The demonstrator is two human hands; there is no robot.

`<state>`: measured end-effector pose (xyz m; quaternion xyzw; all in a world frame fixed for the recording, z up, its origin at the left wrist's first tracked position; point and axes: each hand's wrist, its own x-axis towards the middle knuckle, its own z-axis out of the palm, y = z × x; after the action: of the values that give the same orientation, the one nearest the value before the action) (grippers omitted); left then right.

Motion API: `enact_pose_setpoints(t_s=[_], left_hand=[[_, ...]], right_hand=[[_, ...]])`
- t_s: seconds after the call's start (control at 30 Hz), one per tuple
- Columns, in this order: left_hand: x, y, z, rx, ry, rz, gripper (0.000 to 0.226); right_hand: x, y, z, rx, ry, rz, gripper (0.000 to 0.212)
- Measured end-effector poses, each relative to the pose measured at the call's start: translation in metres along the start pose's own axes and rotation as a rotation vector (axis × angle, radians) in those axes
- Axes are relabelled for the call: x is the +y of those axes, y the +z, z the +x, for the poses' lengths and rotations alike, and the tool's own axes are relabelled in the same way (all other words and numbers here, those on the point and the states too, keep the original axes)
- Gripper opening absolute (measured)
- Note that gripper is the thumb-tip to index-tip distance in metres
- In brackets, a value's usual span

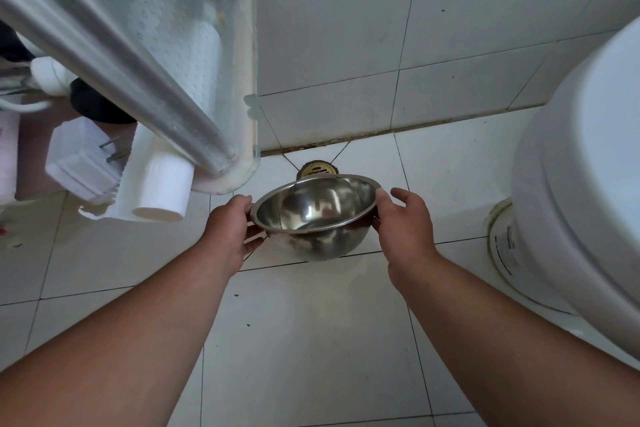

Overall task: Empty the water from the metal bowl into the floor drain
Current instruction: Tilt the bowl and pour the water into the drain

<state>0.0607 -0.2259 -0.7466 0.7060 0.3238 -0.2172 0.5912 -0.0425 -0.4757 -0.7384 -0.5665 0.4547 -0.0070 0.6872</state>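
Your two bare forearms reach forward over the white tiled floor (311,340), and between them you hold the metal bowl (313,215) in the air. Your left hand (230,236) is clamped on its left rim, thumb on top and fingers under the wall; your right hand (403,232) grips the right rim with the thumb on the edge, though the index finger sticks out free. The bowl is shiny steel, round-bottomed, with a thin rolled rim, and it is tilted so its opening faces you and its far edge rides higher. Reflections cover the inside, so you cannot tell whether any water is in it. Just beyond your hands, the brass floor drain (318,169) sits at the foot of the wall, its near half hidden behind the bowl's rim. Right of your right hand the toilet (581,184) is cut off by the frame edge.
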Motion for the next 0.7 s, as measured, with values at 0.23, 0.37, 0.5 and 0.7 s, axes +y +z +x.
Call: enact_pose_setpoints(t_s=[0.23,0.37,0.5,0.7], left_hand=[[0.006,0.003,-0.006,0.024,0.029,0.076,0.044],[0.007,0.004,-0.008,0.004,0.022,0.064,0.052],[0.009,0.004,-0.012,-0.004,0.025,0.054,0.048],[0.011,0.004,-0.015,0.008,0.004,0.048,0.048]], right_hand=[[-0.005,0.0,-0.001,-0.011,-0.018,-0.036,0.05],[-0.006,0.0,-0.002,-0.026,-0.046,-0.02,0.041],[-0.008,0.0,-0.006,-0.023,-0.063,0.002,0.043],[-0.01,0.002,-0.009,-0.022,-0.06,0.025,0.051]])
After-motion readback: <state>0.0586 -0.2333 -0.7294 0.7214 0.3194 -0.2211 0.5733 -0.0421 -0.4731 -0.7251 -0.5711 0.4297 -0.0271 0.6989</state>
